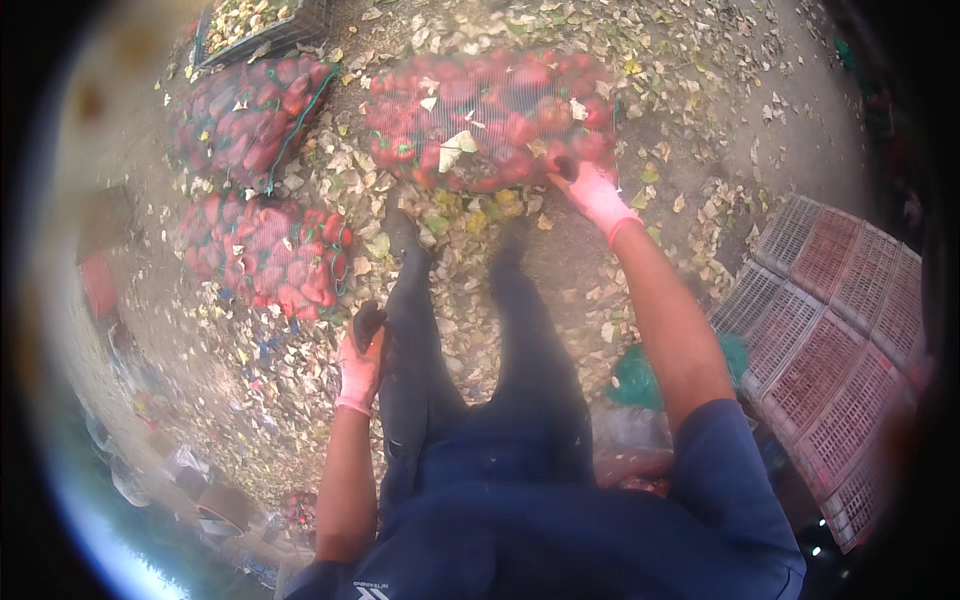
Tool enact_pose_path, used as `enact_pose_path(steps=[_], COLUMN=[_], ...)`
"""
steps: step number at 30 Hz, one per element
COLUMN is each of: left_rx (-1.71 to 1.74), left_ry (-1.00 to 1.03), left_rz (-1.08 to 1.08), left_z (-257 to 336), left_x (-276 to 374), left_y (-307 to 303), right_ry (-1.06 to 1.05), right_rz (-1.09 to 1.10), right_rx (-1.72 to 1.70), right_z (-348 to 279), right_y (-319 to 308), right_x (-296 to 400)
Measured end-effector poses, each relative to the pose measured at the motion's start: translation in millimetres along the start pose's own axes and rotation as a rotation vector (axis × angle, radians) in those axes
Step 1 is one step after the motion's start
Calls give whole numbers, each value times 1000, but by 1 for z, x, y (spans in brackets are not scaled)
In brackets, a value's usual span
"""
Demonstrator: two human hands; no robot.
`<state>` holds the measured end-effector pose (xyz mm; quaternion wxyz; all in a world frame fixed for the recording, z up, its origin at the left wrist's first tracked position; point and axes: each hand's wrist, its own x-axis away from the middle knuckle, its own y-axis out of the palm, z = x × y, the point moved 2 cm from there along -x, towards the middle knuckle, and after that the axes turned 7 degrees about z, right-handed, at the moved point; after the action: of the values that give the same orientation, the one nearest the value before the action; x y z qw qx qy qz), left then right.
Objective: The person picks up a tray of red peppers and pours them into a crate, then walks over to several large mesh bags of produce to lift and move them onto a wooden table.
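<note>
A full mesh sack of red peppers point(487, 112) lies on its side on the leaf-strewn ground in front of my feet. My right hand point(585, 187), in a pink glove with dark fingertips, touches the sack's lower right edge; whether its fingers grip the mesh cannot be told. Beside my left thigh hangs my left hand point(362, 360), gloved the same way, with its fingers curled and nothing clearly seen in them. Two more mesh sacks of red peppers, an upper one point(244, 116) and a lower one point(262, 251), lie to the left.
Stacked plastic crates point(832, 345) stand at the right. Near them lies green netting point(637, 379). A dark crate point(319, 22) holding small pale pieces is at the upper left. Dry leaves cover much of the ground. A small heap of red produce point(300, 510) shows at the lower left.
</note>
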<state>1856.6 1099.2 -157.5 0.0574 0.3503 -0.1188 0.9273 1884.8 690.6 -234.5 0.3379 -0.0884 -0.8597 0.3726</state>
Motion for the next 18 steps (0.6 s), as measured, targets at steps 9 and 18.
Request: enact_pose_path(steps=[9, 18], left_rx=[-185, -39], left_ry=[-76, -198], left_rz=[-284, -165], left_z=[-61, -75], left_x=[-127, -209], left_y=[61, 40], right_ry=[-62, -208], right_rz=[-47, -808], right_rx=[407, 401], right_z=[-92, -38], right_y=[109, 320], right_x=[-175, 30])
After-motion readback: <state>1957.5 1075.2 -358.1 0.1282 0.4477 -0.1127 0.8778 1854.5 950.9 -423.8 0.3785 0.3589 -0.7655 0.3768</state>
